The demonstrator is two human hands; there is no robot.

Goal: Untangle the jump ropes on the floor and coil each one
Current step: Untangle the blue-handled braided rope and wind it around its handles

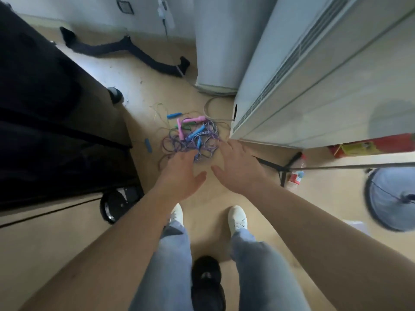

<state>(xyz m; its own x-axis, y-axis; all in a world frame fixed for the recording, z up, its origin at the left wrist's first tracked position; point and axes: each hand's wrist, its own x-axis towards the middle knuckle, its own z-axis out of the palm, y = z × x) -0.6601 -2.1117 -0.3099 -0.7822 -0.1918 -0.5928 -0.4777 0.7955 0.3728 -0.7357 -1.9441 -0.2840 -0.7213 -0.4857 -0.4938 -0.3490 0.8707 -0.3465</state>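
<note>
A tangled heap of jump ropes (190,140) lies on the tan floor ahead of my feet. Its cords are purple, blue-and-white braided and yellowish. Pink handles (189,120) and blue handles (174,115) stick out of the heap, and one blue handle (147,145) lies apart to the left. My left hand (179,173) is stretched out flat above the heap's near left edge, holding nothing. My right hand (238,167) hovers flat over the near right edge, fingers spread, holding nothing.
A black cabinet on castors (56,108) fills the left side. A white appliance with a vent (314,75) stands close on the right. A black stand leg and a plastic bottle (297,173) lie right of my hand. A fan (390,198) sits far right.
</note>
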